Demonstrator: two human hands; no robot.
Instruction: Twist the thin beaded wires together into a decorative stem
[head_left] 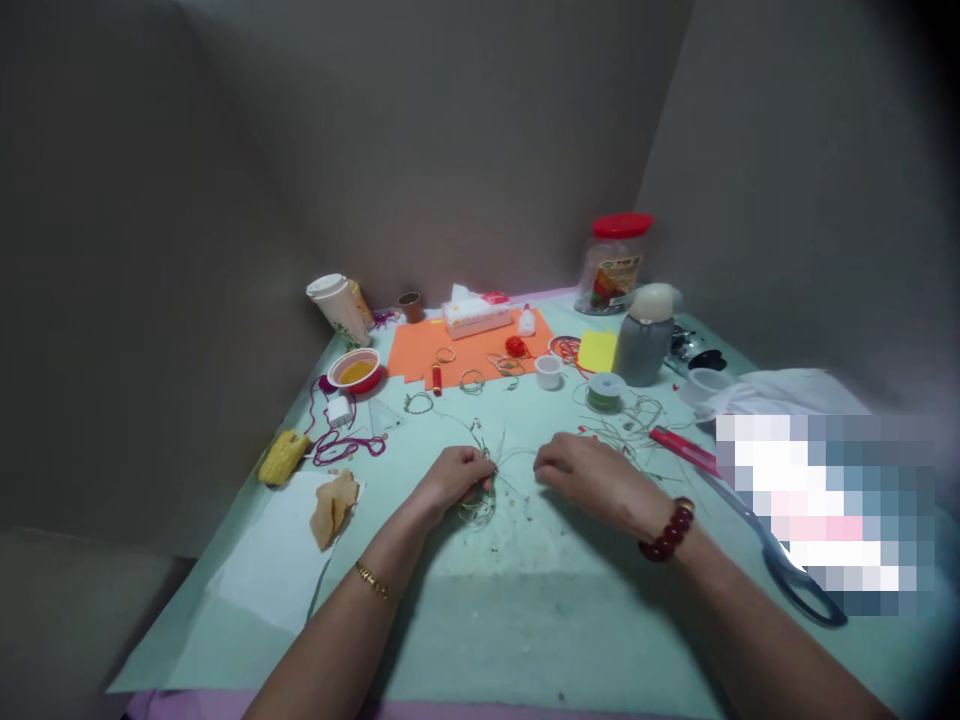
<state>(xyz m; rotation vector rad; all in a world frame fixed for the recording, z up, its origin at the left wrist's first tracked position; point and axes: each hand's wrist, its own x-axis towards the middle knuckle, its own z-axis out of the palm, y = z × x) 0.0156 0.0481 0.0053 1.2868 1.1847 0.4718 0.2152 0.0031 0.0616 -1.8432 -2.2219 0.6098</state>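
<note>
- Left hand is pinching its grip shut on a thin wire tangle, lying mid counter
- Right hand is curling beside a loose strand; its grip I cannot tell
- Wire is seeming light, springy, kink-prone; best pinched near the coil

The left hand hides much of the thin wire bundle.

No legible text, even on the jar label.
</note>
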